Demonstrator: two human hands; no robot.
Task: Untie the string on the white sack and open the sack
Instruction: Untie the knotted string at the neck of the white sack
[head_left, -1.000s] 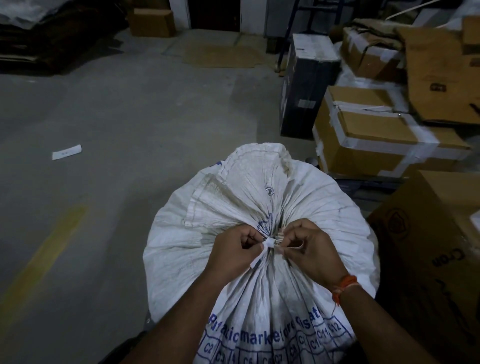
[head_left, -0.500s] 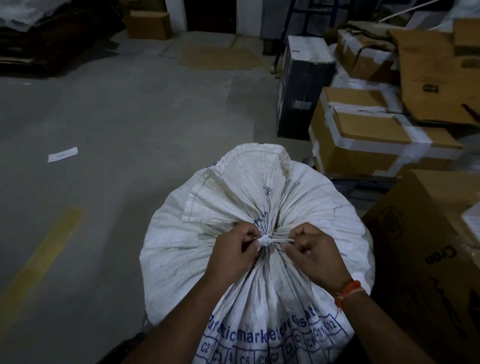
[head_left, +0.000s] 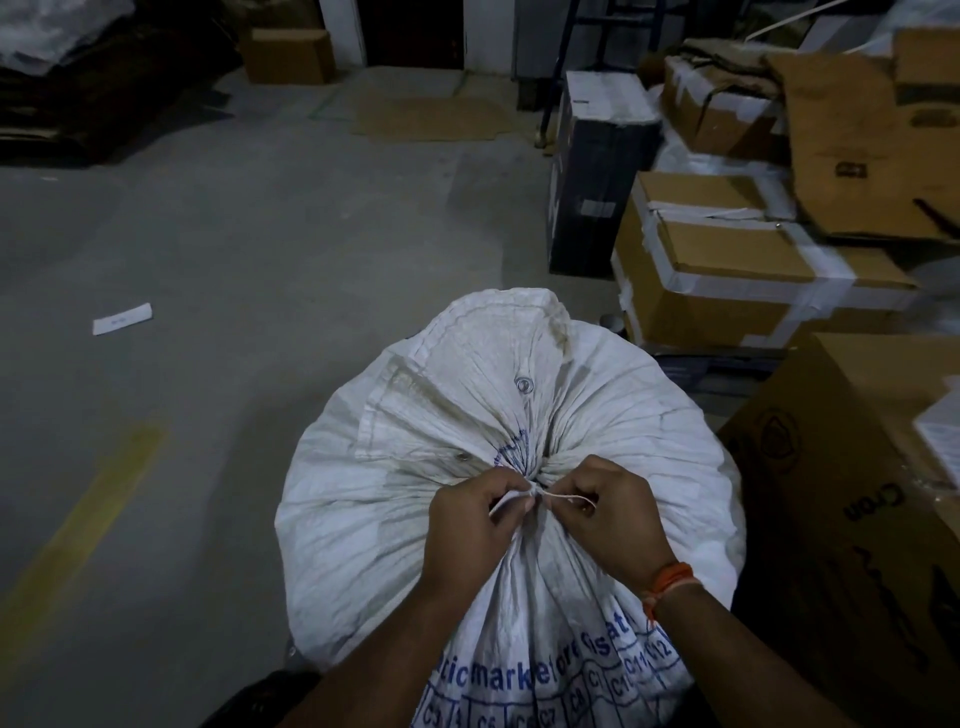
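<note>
A full white woven sack (head_left: 415, 467) with blue print stands on the floor right in front of me, its neck gathered and tied. A thin white string (head_left: 563, 499) is knotted around the gathered neck. My left hand (head_left: 470, 525) pinches one end of the string just left of the knot. My right hand (head_left: 613, 512) pinches the other strand, which runs out to the right from the knot. The loose flap of the sack mouth (head_left: 498, 338) lies folded over on the far side.
Taped cardboard boxes (head_left: 727, 270) are stacked at the right, with a dark box (head_left: 597, 171) behind and a large brown carton (head_left: 857, 467) close beside the sack. A paper slip (head_left: 122, 318) lies on the grey concrete floor at the left, near a yellow floor stripe (head_left: 83, 514).
Both hands have stayed at the knot. The right hand has drawn its strand of string out further to the right, and the left hand has shifted its pinch on the other end.
</note>
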